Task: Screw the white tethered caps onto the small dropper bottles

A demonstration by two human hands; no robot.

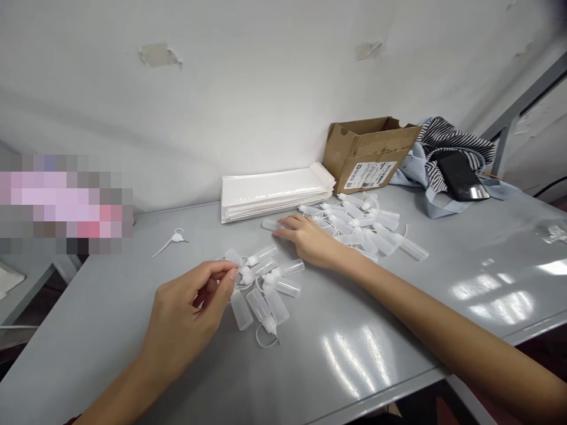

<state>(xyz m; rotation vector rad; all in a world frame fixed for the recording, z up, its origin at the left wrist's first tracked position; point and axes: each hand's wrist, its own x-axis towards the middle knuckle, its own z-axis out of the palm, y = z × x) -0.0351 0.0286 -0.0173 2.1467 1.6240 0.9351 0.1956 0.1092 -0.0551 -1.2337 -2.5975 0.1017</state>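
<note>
My left hand [195,313] is closed in a pinch at the left edge of a small group of translucent plastic dropper bottles [275,306] with white caps and looped straps. What its fingertips hold, if anything, cannot be made out. My right hand [312,241] reaches to the left side of a larger pile of similar bottles [383,239]. Its thumb and fingers close around one dropper bottle [269,225], whose clear end sticks out to the left; the rest is hidden by the hand.
A loose white cap with a strap [177,237] lies at the left. Behind the bottles are stacked white padded envelopes [270,190] and an open cardboard box [372,156]. Striped cloth [443,139] and a black phone-like object [463,176] lie on the grey table [376,354] at right.
</note>
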